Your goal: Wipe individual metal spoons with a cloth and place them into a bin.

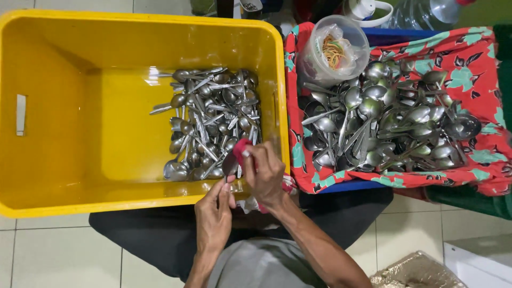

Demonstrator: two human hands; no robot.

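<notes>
Over the near right corner of the yellow crate [48, 106], the left hand [213, 213] pinches a spoon [230, 162] by its handle so the right hand [264, 173], closed on a red cloth [241, 146], can wipe its bowl, beside the cloth-lined tray of spoons [384, 122].

Left hand [213, 213] pinches a spoon [230, 164] by the handle; right hand [264, 173] presses a red cloth [241, 148] on it. Yellow crate [64, 160] holds piled spoons [210, 122]. More cutlery [384, 122] on floral cloth [469, 58], beside a tub of rubber bands [333, 50].
</notes>
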